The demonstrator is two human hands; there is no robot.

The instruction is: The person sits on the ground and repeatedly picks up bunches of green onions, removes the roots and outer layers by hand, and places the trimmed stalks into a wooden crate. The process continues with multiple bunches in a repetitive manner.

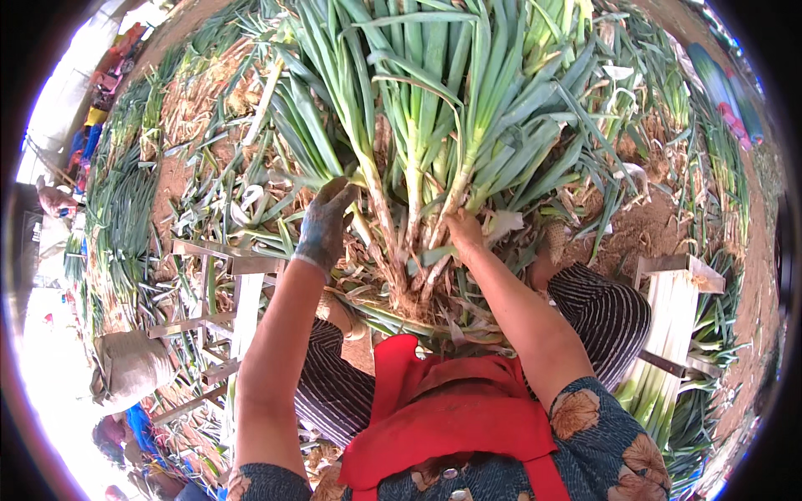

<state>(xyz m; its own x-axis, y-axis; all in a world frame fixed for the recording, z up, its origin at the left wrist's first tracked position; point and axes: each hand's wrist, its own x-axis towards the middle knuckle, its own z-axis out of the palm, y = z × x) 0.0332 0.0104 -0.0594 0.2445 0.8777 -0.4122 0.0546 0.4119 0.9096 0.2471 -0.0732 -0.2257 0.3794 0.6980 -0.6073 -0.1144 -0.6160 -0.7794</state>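
Unpeeled green onions [413,181] stand upright before me, their leaves fanning up and their rooted, dirt-brown bases gathered near my feet. My left hand [326,219], in a grey-blue glove, is at the left side of the bunch, by a stalk that leans left. Its fingers are curved, and whether they close around that stalk is unclear. My right hand [463,233], bare as far as it shows, has its fingers on a pale stalk [459,185] at the right of the bunch. The fingertips are partly hidden behind the stalk.
Metal racks flank me, one left [247,294] and one right [680,275] holding peeled white onion stalks [664,338]. Loose leaves and husks litter the soil. Rows of green onions [122,206] line the left. A sack [131,369] stands lower left. Another person's hand [57,199] shows far left.
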